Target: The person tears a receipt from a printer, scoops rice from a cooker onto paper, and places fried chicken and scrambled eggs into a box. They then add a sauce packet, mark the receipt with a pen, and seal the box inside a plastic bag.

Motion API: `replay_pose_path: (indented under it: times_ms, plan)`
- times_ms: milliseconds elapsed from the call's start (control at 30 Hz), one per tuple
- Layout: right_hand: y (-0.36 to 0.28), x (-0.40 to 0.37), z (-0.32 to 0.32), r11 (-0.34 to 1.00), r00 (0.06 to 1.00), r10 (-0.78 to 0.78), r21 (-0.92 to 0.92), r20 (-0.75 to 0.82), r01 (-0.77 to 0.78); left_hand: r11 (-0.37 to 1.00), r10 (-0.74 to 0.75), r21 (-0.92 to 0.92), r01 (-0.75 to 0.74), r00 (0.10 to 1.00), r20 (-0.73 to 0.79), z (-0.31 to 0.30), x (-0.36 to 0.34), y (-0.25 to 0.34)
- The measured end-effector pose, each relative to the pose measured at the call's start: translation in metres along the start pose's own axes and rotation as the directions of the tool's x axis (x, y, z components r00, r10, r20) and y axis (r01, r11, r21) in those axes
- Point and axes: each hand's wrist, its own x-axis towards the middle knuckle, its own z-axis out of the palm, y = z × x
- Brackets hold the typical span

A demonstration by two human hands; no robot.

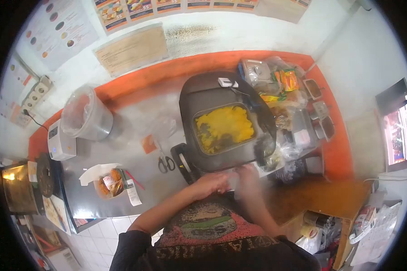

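Note:
My left hand point(212, 184) is closed, its fingers curled in front of my chest at the counter's near edge. Close beside it, my right hand point(248, 175) is smeared by motion. A pale, thin, see-through piece shows between the two hands; I cannot tell what it is. Just beyond them stands a black rounded unit point(190, 122) with a rectangular well of crumbly yellow food point(224, 128). Left of it are a black holder with a pale strip point(184, 162) and black-handled scissors point(166, 164).
An open box of food point(111, 184) with a paper slip point(134, 193) lies on the left of the metal counter point(88, 153). Behind are a lined plastic bucket point(87, 114) and a white device point(62, 142). Bags and packets point(287, 80) crowd the right, above a wooden shelf point(321, 196).

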Motion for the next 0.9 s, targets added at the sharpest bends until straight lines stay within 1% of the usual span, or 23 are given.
replay_pose_path:
  times_ms: [33, 67, 100, 133, 167, 200, 233, 267, 333, 367, 400, 433, 500, 533, 600, 633, 700, 733, 800, 833, 867, 900]
  plan:
    - [0.01, 0.016, 0.006, 0.982, 0.99, 0.144, 0.122, 0.007, -0.144, 0.986, 0.113, -0.115, -0.12, 0.991, -0.065, 0.01, 0.002, 0.013]
    - [0.015, 0.031, 0.015, 0.958, 0.963, 0.266, 0.1, 0.041, -0.268, 0.969, 0.14, -0.198, -0.151, 0.988, -0.067, 0.014, 0.005, 0.027]
    - [0.018, 0.046, 0.025, 0.919, 0.921, 0.383, 0.071, 0.073, -0.388, 0.943, 0.167, -0.279, -0.181, 0.983, -0.071, 0.016, 0.009, 0.043]
    - [0.017, 0.061, 0.044, 0.875, 0.871, 0.482, -0.103, 0.094, -0.473, 0.91, 0.195, -0.358, -0.21, 0.978, -0.077, 0.017, 0.014, 0.06]
    - [0.041, 0.074, 0.069, 0.94, 0.965, 0.254, -0.25, 0.063, -0.231, 0.898, 0.21, -0.379, -0.225, 0.974, -0.082, 0.018, 0.017, 0.079]
    - [0.06, 0.085, 0.092, 0.918, 0.998, 0.009, -0.395, 0.067, 0.018, 0.885, 0.223, -0.4, -0.239, 0.971, -0.086, 0.02, 0.02, 0.096]
    - [0.051, 0.091, 0.104, 0.819, 0.999, -0.025, -0.573, 0.037, 0.041, 0.872, 0.235, -0.421, -0.251, 0.968, -0.09, 0.021, 0.023, 0.114]
    - [0.037, 0.097, 0.115, 0.685, 0.998, -0.061, -0.727, 0.012, 0.051, 0.875, 0.292, -0.372, -0.31, 0.951, -0.105, 0.019, 0.029, 0.131]
    - [-0.013, 0.111, 0.112, 0.555, 0.998, 0.039, -0.829, -0.052, -0.065, 0.866, 0.407, -0.267, -0.424, 0.906, -0.119, 0.013, 0.044, 0.167]
    - [-0.048, 0.115, 0.102, 0.571, 0.979, 0.181, -0.801, -0.09, -0.179, 0.851, 0.449, -0.247, -0.463, 0.886, -0.114, 0.008, 0.05, 0.184]
    - [-0.068, 0.116, 0.096, 0.569, 0.94, 0.321, -0.769, -0.119, -0.292, 0.834, 0.49, -0.229, -0.502, 0.865, -0.11, 0.002, 0.055, 0.2]
    - [-0.073, 0.116, 0.095, 0.572, 0.933, 0.34, -0.761, -0.117, -0.304, 0.813, 0.532, -0.214, -0.541, 0.84, -0.105, -0.004, 0.06, 0.216]
    - [-0.077, 0.118, 0.093, 0.573, 0.922, 0.372, -0.754, -0.109, -0.321, 0.793, 0.554, -0.217, -0.569, 0.822, -0.127, -0.01, 0.067, 0.242]
    - [-0.08, 0.118, 0.092, 0.588, 0.925, 0.348, -0.733, -0.151, -0.341, 0.781, 0.566, -0.222, -0.584, 0.812, -0.144, -0.013, 0.07, 0.252]
    - [-0.085, 0.114, 0.097, 0.621, 0.923, 0.306, -0.687, -0.232, -0.378, 0.758, 0.596, -0.243, -0.605, 0.794, -0.118, -0.019, 0.077, 0.268]
    - [-0.076, 0.116, 0.104, 0.575, 0.916, 0.304, -0.715, -0.264, -0.397, 0.748, 0.611, -0.25, -0.614, 0.785, -0.102, -0.022, 0.078, 0.272]
    - [-0.052, 0.125, 0.121, 0.482, 0.901, 0.284, -0.763, -0.329, -0.431, 0.721, 0.642, -0.204, -0.662, 0.75, -0.16, -0.029, 0.078, 0.274]
    - [-0.056, 0.129, 0.118, 0.52, 0.89, 0.311, -0.724, -0.334, -0.454, 0.705, 0.658, -0.182, -0.686, 0.728, -0.192, -0.033, 0.078, 0.274]
    - [-0.06, 0.136, 0.105, 0.59, 0.869, 0.366, -0.639, -0.334, -0.494, 0.769, 0.637, 0.145, -0.622, 0.731, -0.245, -0.055, 0.066, 0.259]
    - [-0.053, 0.138, 0.1, 0.729, 0.904, 0.275, -0.542, -0.328, -0.418, 0.776, 0.627, 0.304, -0.553, 0.73, -0.273, -0.067, 0.058, 0.247]
    - [-0.043, 0.14, 0.095, 0.844, 0.925, 0.18, -0.43, -0.335, -0.32, 0.8, 0.536, 0.499, -0.333, 0.77, -0.346, -0.079, 0.053, 0.235]
    - [-0.037, 0.141, 0.092, 0.929, 0.93, 0.085, -0.308, -0.356, -0.203, 0.759, 0.45, 0.646, -0.08, 0.781, -0.433, -0.093, 0.05, 0.218]
